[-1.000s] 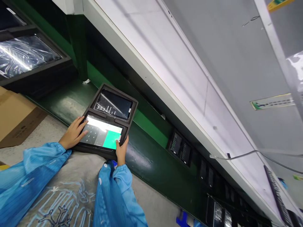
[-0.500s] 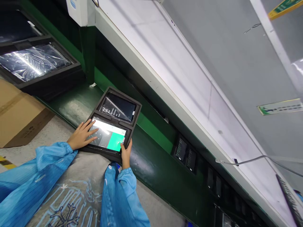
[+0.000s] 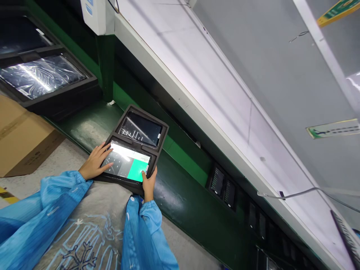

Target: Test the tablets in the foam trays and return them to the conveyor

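A black foam tray (image 3: 136,144) rests tilted at the near edge of the green bench, with two tablets set in it. The near tablet (image 3: 123,165) is lit, showing a keypad-like screen with a green block on its right. On the far tablet (image 3: 142,129) the screen is dark with lines of white text. My left hand (image 3: 97,160) lies over the near tablet's left side, fingers spread. My right hand (image 3: 149,183) grips the tray's right near corner, its thumb on the green part of the screen and its other fingers partly hidden beneath.
More trays of film-covered tablets (image 3: 45,75) are stacked at left, above a cardboard box (image 3: 25,138). Further trays with tablets (image 3: 222,185) run along the green bench (image 3: 191,198) to the right. A white light panel (image 3: 180,63) overhangs it.
My left hand has drawn back slightly to the left, its fingers closer together. Characters in the white strip of the lit screen have increased. The right hand keeps its place.
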Action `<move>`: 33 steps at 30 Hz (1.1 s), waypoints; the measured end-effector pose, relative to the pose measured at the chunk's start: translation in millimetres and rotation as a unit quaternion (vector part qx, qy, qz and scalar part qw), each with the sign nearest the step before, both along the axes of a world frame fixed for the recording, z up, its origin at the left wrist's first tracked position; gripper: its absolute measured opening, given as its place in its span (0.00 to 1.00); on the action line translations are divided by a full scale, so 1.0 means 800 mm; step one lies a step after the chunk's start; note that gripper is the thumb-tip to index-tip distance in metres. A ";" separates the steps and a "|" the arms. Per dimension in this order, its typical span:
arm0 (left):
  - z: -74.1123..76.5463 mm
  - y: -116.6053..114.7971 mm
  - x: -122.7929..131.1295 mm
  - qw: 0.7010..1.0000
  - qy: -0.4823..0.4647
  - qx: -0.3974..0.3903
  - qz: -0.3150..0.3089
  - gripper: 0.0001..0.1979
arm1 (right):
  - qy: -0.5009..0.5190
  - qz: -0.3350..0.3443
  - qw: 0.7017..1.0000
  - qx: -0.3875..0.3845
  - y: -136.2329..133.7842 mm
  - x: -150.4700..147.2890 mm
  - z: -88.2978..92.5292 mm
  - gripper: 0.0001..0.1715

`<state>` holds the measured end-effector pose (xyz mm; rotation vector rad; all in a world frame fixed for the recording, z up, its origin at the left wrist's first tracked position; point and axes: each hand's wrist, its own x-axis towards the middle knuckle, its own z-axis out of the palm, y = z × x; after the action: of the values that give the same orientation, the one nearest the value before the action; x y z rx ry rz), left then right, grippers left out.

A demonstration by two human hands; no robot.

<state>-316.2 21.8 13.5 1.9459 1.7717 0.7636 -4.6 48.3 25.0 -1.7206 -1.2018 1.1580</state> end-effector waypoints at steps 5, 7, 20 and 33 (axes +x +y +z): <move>-0.001 -0.001 0.001 1.000 -0.002 -0.003 0.006 0.33 | 0.032 0.029 0.999 0.010 0.000 0.003 0.001 0.55; -0.001 -0.001 0.002 1.000 -0.001 -0.007 0.010 0.33 | 0.008 0.018 1.000 0.012 0.001 0.002 0.000 0.53; 0.035 0.147 0.007 0.995 0.096 -0.041 0.006 0.30 | -0.233 0.011 0.965 0.119 -0.012 -0.014 0.012 0.41; 0.018 0.142 -0.001 0.999 -0.004 0.001 0.036 0.32 | -0.308 0.355 0.869 0.156 -0.024 -0.081 0.066 0.23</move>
<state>-316.8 135.4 28.0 1.8852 1.8456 0.7963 -69.3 28.8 77.8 -1.4550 -2.4155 0.7061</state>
